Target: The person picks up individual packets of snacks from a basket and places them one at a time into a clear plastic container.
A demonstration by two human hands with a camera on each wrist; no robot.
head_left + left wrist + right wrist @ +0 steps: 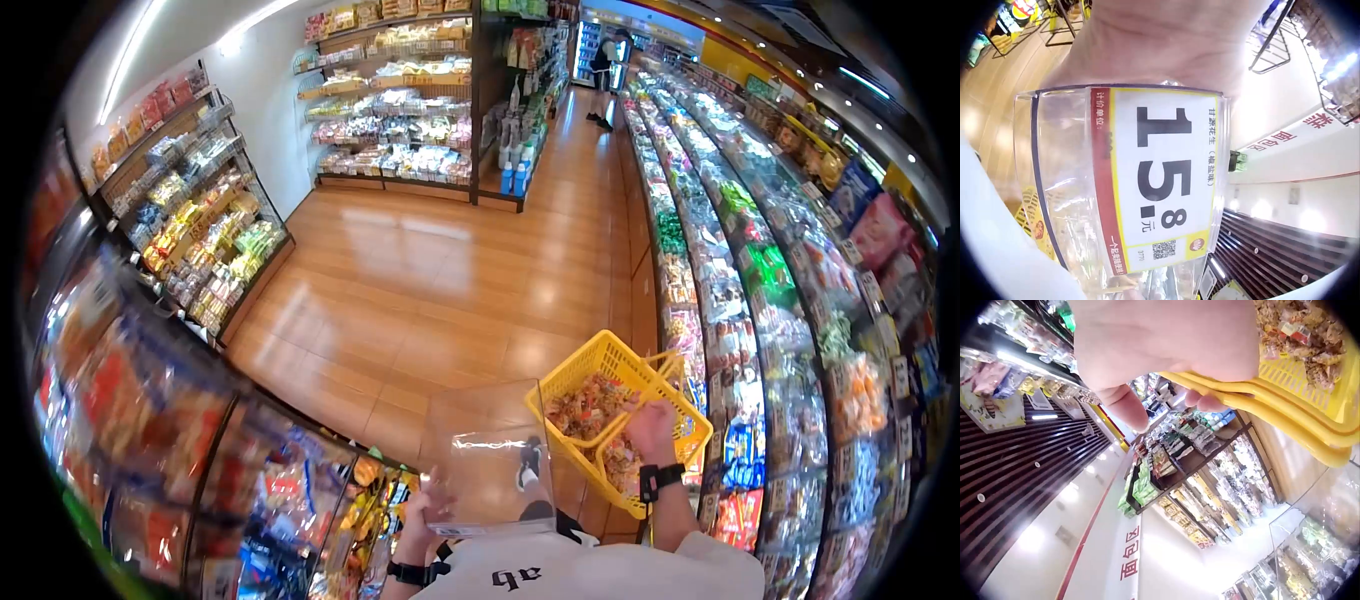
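My left hand (430, 500) holds a clear plastic box (480, 420) at its left side, in front of my body. The floor and a shoe show through its walls. In the left wrist view a price card (1166, 162) reading 15.8 sits on the box, close to the hand. My right hand (652, 432) grips the handles (1266, 403) of a yellow shopping basket (603, 347). Inside the basket lie many small wrapped snack packets (590, 405). The box's right edge overlaps the basket's left side in the head view.
A long row of snack bins (730, 350) runs along my right. Bagged goods hang on a rack (200, 470) at lower left. Shelves (395, 100) stand ahead, beyond the wooden floor (400, 280). Another person (603, 65) stands far down the aisle.
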